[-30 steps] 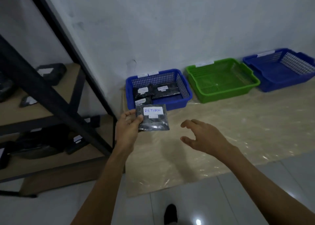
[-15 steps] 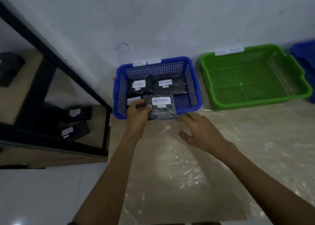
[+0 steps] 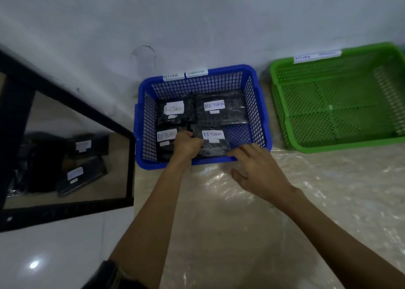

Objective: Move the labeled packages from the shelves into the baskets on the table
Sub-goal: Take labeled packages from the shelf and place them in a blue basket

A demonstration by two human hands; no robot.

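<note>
I see a plastic-covered counter [image 3: 252, 234] against a pale wall. My left hand [image 3: 188, 144] has its fingers grasping the package [image 3: 217, 146] inside the blue basket [image 3: 265, 122], at the front. Its label faces up and reads toward me; I cannot tell its long axis. My right hand [image 3: 260, 171] hangs relaxed at the rim.

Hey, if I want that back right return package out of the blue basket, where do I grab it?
Probably its front right corner, from above. The back right package lies flat in the blue basket, mesh walls close behind and to its right, and the front package held by the left hand crowds its front left. Bare floor shows only beside that corner.
</note>
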